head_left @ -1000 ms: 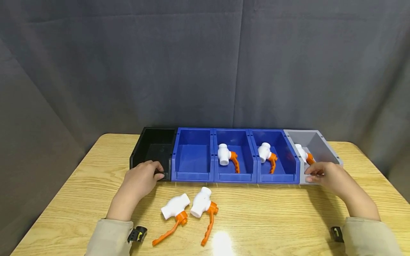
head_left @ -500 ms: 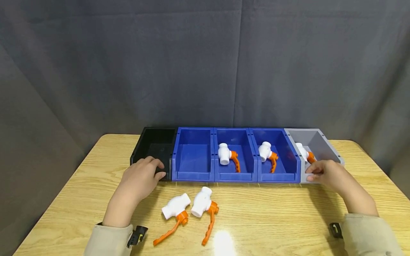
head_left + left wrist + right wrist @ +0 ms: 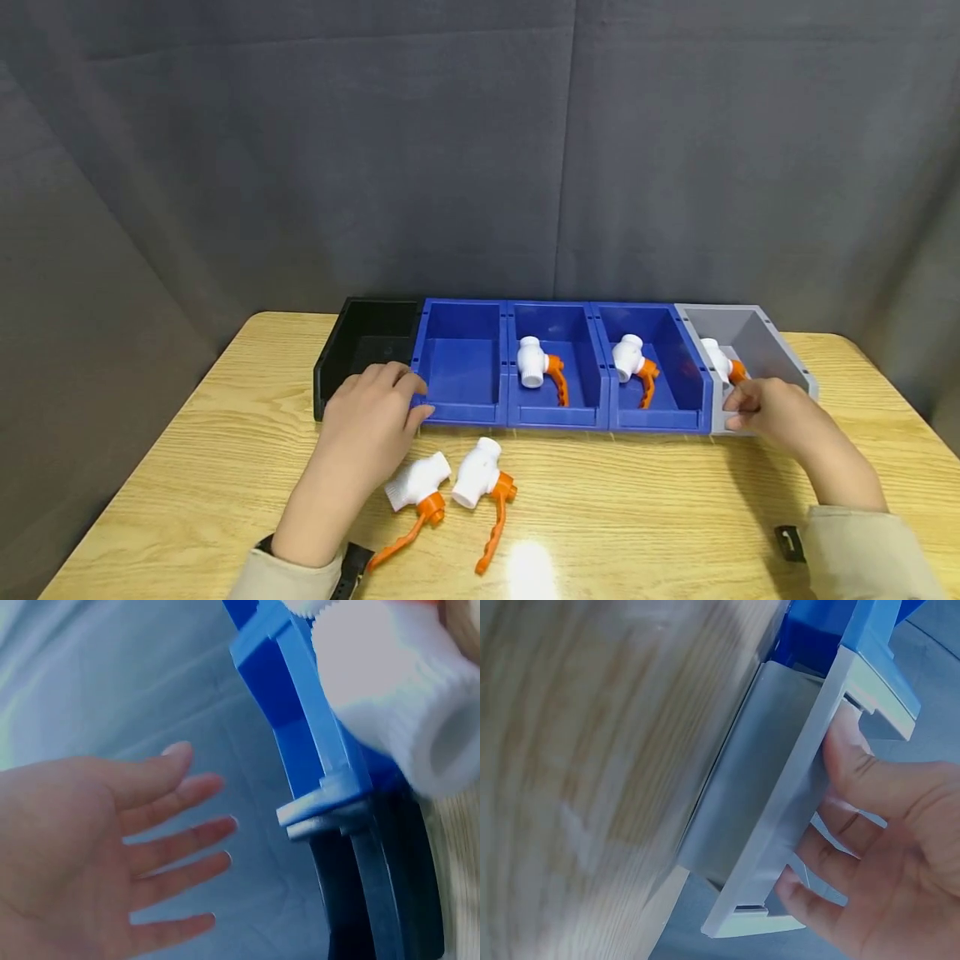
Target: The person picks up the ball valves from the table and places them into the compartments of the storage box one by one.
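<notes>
My left hand (image 3: 372, 415) hovers in front of the black bin (image 3: 327, 379) and the leftmost blue bin (image 3: 461, 412), its fingers spread with nothing between them. In the left wrist view, that hand (image 3: 97, 847) is apart from the bin edges. Two white ball valves with orange handles lie on the table: the left valve (image 3: 420, 481) is beside my left forearm, the other valve (image 3: 477, 472) to its right. At the grey bin (image 3: 787, 367), my right hand (image 3: 780, 417) has loosely bent fingers at the front rim. In the right wrist view, the rim partly hides its thumb (image 3: 845, 742).
The bins stand side by side in a row. One white valve lies in the middle blue bin (image 3: 532, 362), another in the right blue bin (image 3: 628, 358), and a third in the grey bin (image 3: 716, 358). A grey curtain (image 3: 480, 167) hangs behind the wooden table (image 3: 600, 508).
My left hand has left the black bin's front edge and shifted right, toward the leftmost blue bin. My right hand stays at the grey bin. The view has shifted slightly.
</notes>
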`<action>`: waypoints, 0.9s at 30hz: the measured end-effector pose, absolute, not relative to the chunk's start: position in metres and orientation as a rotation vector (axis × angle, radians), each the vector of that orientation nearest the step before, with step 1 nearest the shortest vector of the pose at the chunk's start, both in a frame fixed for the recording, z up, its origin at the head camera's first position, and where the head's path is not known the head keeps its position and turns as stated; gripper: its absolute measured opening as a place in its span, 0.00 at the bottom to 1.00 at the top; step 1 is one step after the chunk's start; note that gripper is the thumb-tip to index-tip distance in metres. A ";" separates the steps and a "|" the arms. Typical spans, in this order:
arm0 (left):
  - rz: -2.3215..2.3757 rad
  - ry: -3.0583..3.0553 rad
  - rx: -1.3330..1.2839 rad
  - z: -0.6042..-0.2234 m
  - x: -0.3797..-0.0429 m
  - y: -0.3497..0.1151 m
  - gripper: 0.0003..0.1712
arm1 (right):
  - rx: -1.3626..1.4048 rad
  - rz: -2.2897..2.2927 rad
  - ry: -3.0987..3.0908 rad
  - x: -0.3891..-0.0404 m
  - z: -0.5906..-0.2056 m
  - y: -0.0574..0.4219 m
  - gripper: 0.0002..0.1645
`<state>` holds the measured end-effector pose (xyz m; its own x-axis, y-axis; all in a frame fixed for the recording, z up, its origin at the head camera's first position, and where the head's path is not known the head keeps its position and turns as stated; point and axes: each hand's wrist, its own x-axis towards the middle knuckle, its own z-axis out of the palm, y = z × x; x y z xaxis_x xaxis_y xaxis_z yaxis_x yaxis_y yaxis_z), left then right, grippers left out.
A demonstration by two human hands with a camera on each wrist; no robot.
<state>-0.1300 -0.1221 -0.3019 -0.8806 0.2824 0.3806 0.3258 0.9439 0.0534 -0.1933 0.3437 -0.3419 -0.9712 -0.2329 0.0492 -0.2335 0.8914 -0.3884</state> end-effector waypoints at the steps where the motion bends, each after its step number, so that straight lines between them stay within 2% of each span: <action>1: -0.178 -2.707 -0.472 -0.302 -0.130 -0.119 0.12 | 0.382 0.632 -3.052 -0.193 -0.342 0.344 0.08; 18: -0.184 -2.577 -0.860 -0.312 -0.129 -0.104 0.04 | 0.378 0.644 -3.047 -0.197 -0.341 0.340 0.09; 27: -0.189 -2.613 -1.033 -0.317 -0.128 -0.098 0.07 | 0.345 0.676 -3.055 -0.193 -0.340 0.344 0.07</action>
<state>-0.1279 -0.0978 -0.3171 -0.6854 0.6412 0.3450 0.6841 0.7294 0.0037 -0.1929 0.3440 -0.3401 -0.9759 -0.2142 0.0415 -0.2118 0.8837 -0.4174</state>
